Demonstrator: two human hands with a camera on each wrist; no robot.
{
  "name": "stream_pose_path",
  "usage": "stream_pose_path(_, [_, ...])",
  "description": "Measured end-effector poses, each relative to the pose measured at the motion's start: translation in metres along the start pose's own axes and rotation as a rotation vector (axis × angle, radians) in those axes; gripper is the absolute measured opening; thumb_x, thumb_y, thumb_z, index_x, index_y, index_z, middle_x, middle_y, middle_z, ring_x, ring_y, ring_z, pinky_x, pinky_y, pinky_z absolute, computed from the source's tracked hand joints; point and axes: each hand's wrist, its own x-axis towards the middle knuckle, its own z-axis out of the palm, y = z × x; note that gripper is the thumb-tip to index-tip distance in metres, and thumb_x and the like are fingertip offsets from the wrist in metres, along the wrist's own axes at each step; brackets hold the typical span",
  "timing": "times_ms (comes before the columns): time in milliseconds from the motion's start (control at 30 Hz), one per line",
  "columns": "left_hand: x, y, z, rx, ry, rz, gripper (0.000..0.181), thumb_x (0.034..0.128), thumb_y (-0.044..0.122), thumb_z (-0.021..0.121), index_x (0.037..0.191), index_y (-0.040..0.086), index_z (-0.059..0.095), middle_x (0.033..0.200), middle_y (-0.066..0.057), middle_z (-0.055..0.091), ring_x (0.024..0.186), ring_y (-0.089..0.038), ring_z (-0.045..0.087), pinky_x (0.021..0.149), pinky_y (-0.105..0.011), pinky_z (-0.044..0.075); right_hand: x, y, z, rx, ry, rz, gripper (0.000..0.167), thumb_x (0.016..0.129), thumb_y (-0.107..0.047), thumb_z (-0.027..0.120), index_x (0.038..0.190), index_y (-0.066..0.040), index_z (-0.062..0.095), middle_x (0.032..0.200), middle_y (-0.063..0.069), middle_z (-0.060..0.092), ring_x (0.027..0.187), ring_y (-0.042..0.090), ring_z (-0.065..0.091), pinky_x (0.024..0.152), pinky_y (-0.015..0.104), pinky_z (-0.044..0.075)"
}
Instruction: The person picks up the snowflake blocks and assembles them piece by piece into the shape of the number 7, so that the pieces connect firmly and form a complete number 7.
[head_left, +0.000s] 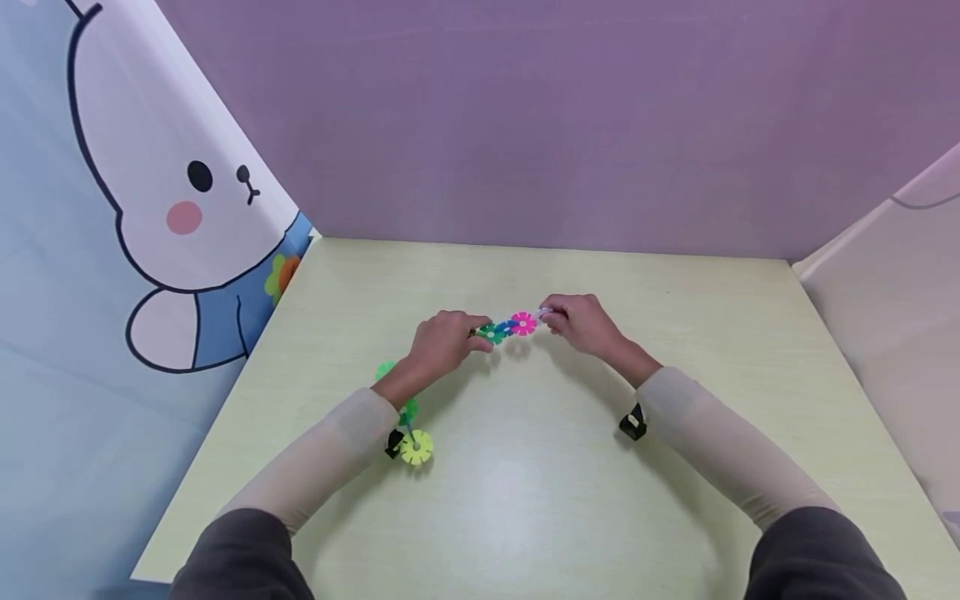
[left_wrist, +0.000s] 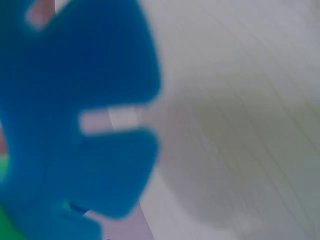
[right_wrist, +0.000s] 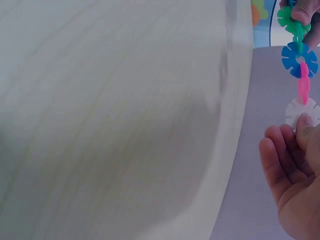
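A chain of slotted plastic snowflake discs stretches between my two hands above the table. My left hand pinches it near a green disc. From there a blue disc and a pink disc lead to a white disc at the end. My right hand pinches that white disc between thumb and fingers. More discs hang by my left wrist, among them a yellow-green disc; the forearm hides part of this stretch. Very close to the left wrist camera, a blue disc appears blurred.
The pale wooden table spreads beneath both arms. A purple panel stands behind it, a cartoon-printed cloth at the left and a pale panel at the right. Small black devices sit at both wrists.
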Motion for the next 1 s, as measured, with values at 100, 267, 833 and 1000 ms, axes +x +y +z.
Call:
stream_pose_path(100, [0.000,0.001,0.002,0.003,0.011,-0.003,0.049,0.0884,0.037,0.077,0.134,0.020,0.069,0.088,-0.004,0.073,0.060,-0.015,0.041,0.046,-0.023,0.028,0.000,0.001,0.001,-0.002,0.015,-0.003,0.009,0.099,-0.013,0.067,0.098,-0.005,0.072,0.074,0.003,0.066,0.068,0.014,0.060,0.064,0.028,0.050])
stream_pose_path(267, [0.001,0.003,0.004,0.002,0.015,-0.007,0.048,0.0892,0.036,0.076,0.133,0.020,0.069,0.110,-0.007,0.076,0.065,-0.015,0.047,0.046,-0.022,0.030,-0.001,0.002,0.003,-0.024,0.039,0.001,0.010,0.098,-0.014,0.068,0.097,-0.006,0.073,0.073,0.003,0.066,0.067,0.014,0.060,0.065,0.028,0.050])
stream_pose_path(833, [0.002,0.003,0.003,-0.094,-0.036,-0.044,0.042,0.0950,0.036,0.071,0.134,0.020,0.067,0.105,-0.003,0.074,0.079,-0.016,0.058,0.059,-0.027,0.046,0.007,-0.003,-0.010,-0.089,0.022,-0.060,0.010,0.098,-0.013,0.068,0.100,-0.005,0.074,0.078,0.006,0.070,0.065,0.015,0.055,0.067,0.032,0.051])
stream_pose_path(1000, [0.006,0.004,0.000,-0.151,-0.118,-0.062,0.045,0.0983,0.032,0.069,0.138,0.012,0.060,0.112,-0.005,0.071,0.091,-0.018,0.061,0.081,-0.034,0.054,0.004,-0.003,-0.008,-0.030,-0.009,0.016,0.010,0.100,-0.015,0.066,0.101,-0.007,0.072,0.077,0.005,0.066,0.069,0.017,0.057,0.066,0.031,0.050])
